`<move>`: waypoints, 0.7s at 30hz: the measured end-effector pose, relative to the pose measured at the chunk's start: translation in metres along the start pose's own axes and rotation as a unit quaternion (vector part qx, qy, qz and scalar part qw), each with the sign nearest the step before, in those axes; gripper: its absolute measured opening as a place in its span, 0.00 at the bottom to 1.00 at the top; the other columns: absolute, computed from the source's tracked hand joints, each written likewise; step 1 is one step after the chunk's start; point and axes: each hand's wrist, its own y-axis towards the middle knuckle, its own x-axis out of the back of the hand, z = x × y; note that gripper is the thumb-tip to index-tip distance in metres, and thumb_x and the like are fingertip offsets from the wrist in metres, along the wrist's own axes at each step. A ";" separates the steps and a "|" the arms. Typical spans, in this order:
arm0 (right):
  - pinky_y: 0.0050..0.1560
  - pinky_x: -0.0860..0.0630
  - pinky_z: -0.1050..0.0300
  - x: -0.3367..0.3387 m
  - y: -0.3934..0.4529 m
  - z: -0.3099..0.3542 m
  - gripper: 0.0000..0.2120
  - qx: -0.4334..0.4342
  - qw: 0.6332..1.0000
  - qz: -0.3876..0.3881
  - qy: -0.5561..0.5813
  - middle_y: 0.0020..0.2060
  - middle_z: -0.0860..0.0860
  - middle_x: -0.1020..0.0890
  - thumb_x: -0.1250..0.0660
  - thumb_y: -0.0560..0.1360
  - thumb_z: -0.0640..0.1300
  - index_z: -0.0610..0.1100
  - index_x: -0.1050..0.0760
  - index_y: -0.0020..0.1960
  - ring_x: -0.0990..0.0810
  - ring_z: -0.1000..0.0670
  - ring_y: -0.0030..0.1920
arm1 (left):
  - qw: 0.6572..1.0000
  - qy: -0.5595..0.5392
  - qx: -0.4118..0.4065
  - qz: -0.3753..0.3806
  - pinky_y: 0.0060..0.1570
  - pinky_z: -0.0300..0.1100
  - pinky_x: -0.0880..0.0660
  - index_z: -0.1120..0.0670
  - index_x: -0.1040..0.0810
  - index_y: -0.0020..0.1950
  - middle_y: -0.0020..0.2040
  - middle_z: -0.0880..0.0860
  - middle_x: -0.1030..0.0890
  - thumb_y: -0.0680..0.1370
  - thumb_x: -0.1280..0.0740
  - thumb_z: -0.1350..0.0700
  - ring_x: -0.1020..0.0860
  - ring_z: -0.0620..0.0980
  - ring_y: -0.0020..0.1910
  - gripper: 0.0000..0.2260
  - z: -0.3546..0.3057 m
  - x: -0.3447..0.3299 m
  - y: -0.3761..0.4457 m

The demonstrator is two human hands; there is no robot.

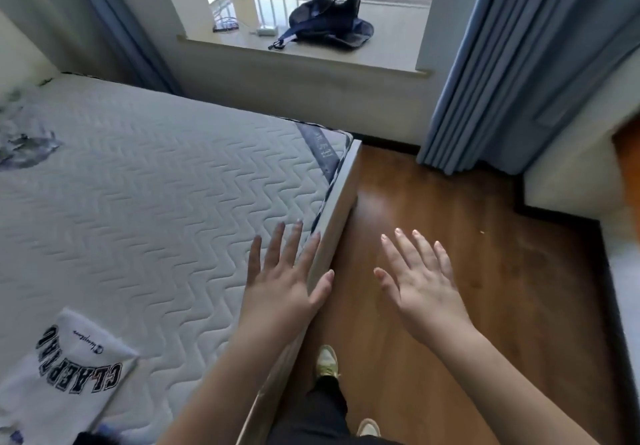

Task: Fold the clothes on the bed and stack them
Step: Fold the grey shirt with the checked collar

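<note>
A white T-shirt (69, 368) with black block lettering lies folded on the bed (156, 185) at the lower left. A crumpled pale garment with blue-grey print (24, 146) sits at the bed's far left edge, partly cut off. My left hand (284, 278) hovers flat with spread fingers over the bed's right edge, holding nothing. Over the wooden floor, my right hand (419, 278) is also spread flat and empty. Neither hand touches any clothing.
The bed's white frame edge (332, 223) runs diagonally beside the wooden floor (467, 236). A dark blue bag (329, 18) and cables lie on the window sill. Blue curtains (519, 81) hang at right. My feet stand on the floor by the bed.
</note>
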 end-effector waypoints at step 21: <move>0.77 0.59 0.47 0.025 0.179 -0.096 0.36 -0.172 0.985 -0.022 -0.008 0.79 0.52 0.47 0.72 0.77 0.67 0.55 0.52 0.79 0.52 0.50 0.79 | 0.991 -0.008 -0.131 -0.021 0.75 0.52 0.64 0.40 0.58 0.78 0.81 0.47 0.53 0.79 0.64 0.37 0.61 0.48 0.78 0.27 -0.034 -0.016 0.265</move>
